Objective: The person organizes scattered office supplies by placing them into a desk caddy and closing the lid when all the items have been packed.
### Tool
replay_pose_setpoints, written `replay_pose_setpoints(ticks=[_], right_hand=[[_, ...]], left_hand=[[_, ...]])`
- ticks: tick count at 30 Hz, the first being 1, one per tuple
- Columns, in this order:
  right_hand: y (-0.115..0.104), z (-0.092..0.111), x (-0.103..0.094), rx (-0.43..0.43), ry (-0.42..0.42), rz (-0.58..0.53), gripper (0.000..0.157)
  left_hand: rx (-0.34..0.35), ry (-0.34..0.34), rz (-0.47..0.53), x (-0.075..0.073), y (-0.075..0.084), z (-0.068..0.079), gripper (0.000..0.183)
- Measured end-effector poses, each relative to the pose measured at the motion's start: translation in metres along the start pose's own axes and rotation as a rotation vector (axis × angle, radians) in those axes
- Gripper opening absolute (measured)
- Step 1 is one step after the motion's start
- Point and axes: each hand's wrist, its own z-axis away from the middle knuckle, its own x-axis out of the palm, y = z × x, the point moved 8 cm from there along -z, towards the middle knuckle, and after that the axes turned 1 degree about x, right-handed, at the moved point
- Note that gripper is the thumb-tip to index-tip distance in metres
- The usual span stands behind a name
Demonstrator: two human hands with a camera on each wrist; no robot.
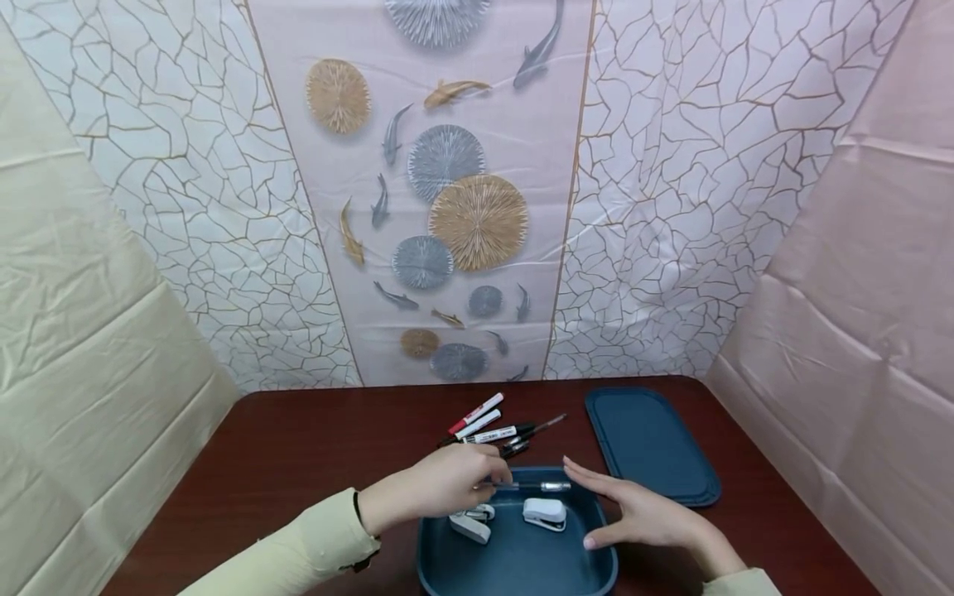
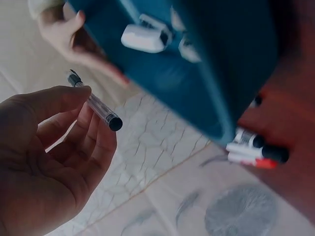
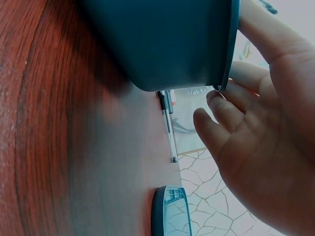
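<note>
My left hand pinches a clear pen with a black end between thumb and fingers. It holds the pen over the far part of a dark blue box. Inside the box lie a small white stapler and, left of it, a second white stapler, partly below my left hand. At the box's right side is my right hand, its fingers extended and the thumb apart from them. Its fingers touch the rim near the far right corner.
Behind the box, several markers lie on the dark red table, among them a red-capped marker and a white marker. Beside them lies another clear pen. A blue lid rests at the right.
</note>
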Motion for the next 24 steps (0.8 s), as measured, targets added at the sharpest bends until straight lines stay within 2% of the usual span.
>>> replay_pose_setpoints(ticks=[10, 17, 24], right_hand=[[-0.003, -0.001, 0.000, -0.016, -0.007, -0.023, 0.082], [-0.001, -0.002, 0.001, -0.010, 0.003, -0.019, 0.081], [0.000, -0.002, 0.001, -0.002, 0.007, -0.011, 0.082]], left_hand=[[0.008, -0.129, 0.049, 0.035, 0.006, 0.010, 0.022], [0.064, -0.162, -0.001, 0.053, 0.009, 0.009, 0.024], [0.083, -0.196, -0.004, 0.066, 0.009, 0.007, 0.022]])
